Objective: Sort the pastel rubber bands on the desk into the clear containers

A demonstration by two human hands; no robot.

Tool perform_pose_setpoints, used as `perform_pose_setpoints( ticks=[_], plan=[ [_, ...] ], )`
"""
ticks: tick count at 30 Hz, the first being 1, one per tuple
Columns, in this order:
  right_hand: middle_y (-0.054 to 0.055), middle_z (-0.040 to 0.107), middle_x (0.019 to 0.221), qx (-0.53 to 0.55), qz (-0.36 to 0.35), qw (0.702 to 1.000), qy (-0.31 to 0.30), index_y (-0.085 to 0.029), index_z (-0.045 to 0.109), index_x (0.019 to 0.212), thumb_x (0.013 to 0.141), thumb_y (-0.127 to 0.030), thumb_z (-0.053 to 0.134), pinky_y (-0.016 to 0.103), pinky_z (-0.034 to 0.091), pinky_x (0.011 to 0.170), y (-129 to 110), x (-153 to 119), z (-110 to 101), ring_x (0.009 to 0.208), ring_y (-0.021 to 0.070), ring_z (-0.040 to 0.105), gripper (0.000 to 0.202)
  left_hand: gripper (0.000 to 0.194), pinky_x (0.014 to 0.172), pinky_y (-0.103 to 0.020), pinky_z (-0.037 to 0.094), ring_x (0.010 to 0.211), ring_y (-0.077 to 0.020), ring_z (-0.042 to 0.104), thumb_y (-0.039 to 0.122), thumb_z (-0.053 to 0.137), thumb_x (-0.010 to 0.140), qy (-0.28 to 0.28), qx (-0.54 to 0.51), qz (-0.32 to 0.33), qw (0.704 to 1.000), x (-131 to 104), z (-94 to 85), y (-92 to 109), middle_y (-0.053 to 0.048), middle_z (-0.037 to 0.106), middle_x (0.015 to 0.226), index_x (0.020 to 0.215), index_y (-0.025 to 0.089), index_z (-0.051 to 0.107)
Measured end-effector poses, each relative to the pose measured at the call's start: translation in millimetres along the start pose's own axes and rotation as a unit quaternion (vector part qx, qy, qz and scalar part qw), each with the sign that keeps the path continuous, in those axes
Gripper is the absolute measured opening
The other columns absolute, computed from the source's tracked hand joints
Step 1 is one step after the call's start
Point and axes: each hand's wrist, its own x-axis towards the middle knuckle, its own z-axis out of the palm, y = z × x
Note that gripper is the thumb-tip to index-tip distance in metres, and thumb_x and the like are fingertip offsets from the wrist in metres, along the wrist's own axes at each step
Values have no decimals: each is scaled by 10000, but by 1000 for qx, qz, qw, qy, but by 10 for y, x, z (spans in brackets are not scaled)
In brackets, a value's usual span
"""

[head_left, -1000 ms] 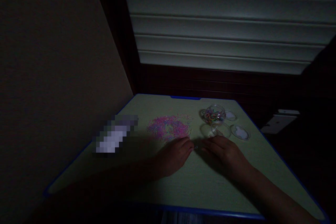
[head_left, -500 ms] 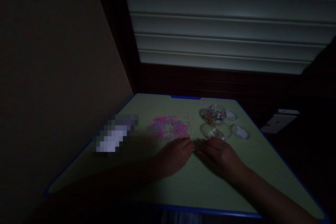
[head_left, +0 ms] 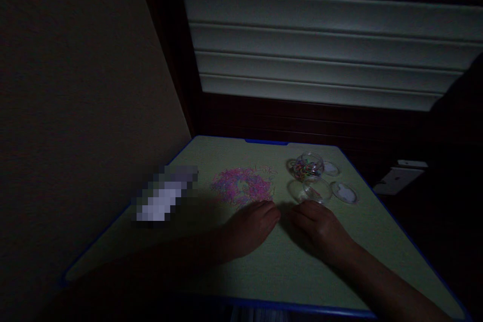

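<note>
My left hand [head_left: 255,226] is closed just below a ring-shaped pile of pink and purple bands [head_left: 260,186]. Right of it, across a small gap, my right hand [head_left: 315,221] is closed too, in front of an open clear jar [head_left: 317,190] with little in it. Whatever the fingers pinch, if anything, is too small and dark to make out. Behind that jar stands another clear jar [head_left: 308,165] holding many coloured bands. Two round lids [head_left: 344,192] lie to the right of the jars.
The pale green table [head_left: 302,282] has a blue edge. A blurred-out object [head_left: 162,201] lies on its left side. Beyond the right edge is a white device [head_left: 400,181]. A wall rises at the left and a slatted panel behind.
The gap between my hands is slightly wider, with my right hand's fingertips drawn back to the right. The view has shifted a little.
</note>
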Motion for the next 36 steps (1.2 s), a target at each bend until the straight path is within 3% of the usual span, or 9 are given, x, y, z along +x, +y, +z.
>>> perform_pose_setpoints(
  ticks=[5,9,13,24,36],
  plan=[
    [113,634,815,-35,0,998,51,-101,639,982,865,-122,485,308,426,681,125,-66,-135,744,178,539,195,171,827,-310,451,865,-156,512,129,366,940,-7,-3,9,1000,1,-48,9,-39,549,903,927,146,536],
    [126,639,901,-98,67,989,88,-101,626,1039,847,-117,521,320,422,698,345,-155,-246,810,203,542,220,182,800,-307,454,846,-156,510,122,360,939,-14,-5,12,1000,-2,-89,11,-40,547,889,926,147,540],
    [117,643,902,-153,122,979,56,-112,645,1030,851,-137,509,313,421,671,502,-193,-286,780,208,548,226,172,793,-305,449,841,-160,510,113,369,931,-19,-5,16,1000,-5,-89,2,-47,547,886,920,150,537],
    [128,649,906,-239,123,963,-34,-99,656,1048,799,-46,476,356,437,695,509,-163,-339,794,246,561,312,169,752,-291,441,809,-156,499,105,364,925,-13,9,18,1000,3,-55,-3,-38,537,878,887,158,521],
    [125,653,944,-231,121,965,-28,-127,641,1085,804,-48,453,348,460,692,509,-175,-287,811,238,576,347,176,743,-290,453,804,-155,508,104,371,914,-10,13,15,1000,20,-50,7,-37,547,867,863,161,529]
  ],
)
